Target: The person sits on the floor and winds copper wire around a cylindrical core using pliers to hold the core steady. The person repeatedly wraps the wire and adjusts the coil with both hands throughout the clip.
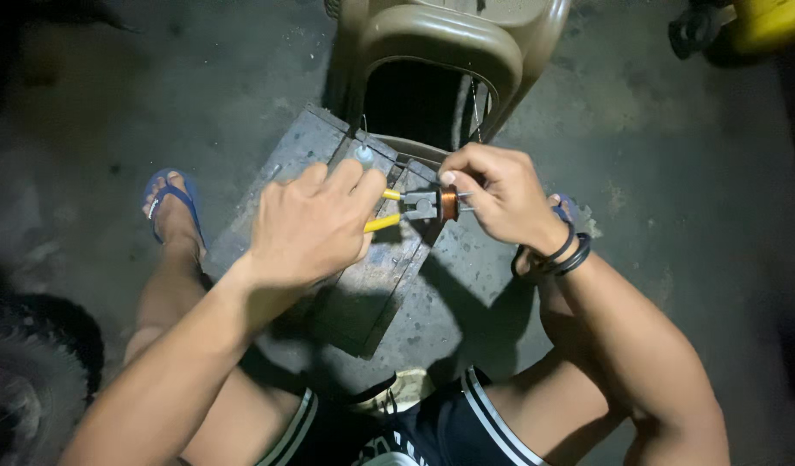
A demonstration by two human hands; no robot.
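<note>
My left hand (311, 224) is closed around the yellow handles of a pair of pliers (406, 207), whose grey jaws point right. The jaws meet a small coil of copper wire (450, 203) on a thin metal shaft. My right hand (497, 194) pinches that coil from the right, fingers curled over it. Both hands hover just above a worn wooden block (363, 293) lying on the concrete floor between my knees.
A tan plastic chair (449, 43) stands just beyond the block. A small white-capped object (364, 154) rests on the block's far edge. My left foot in a blue sandal (169, 203) is at left, a tyre (26, 380) at lower left, a yellow object (769, 22) top right.
</note>
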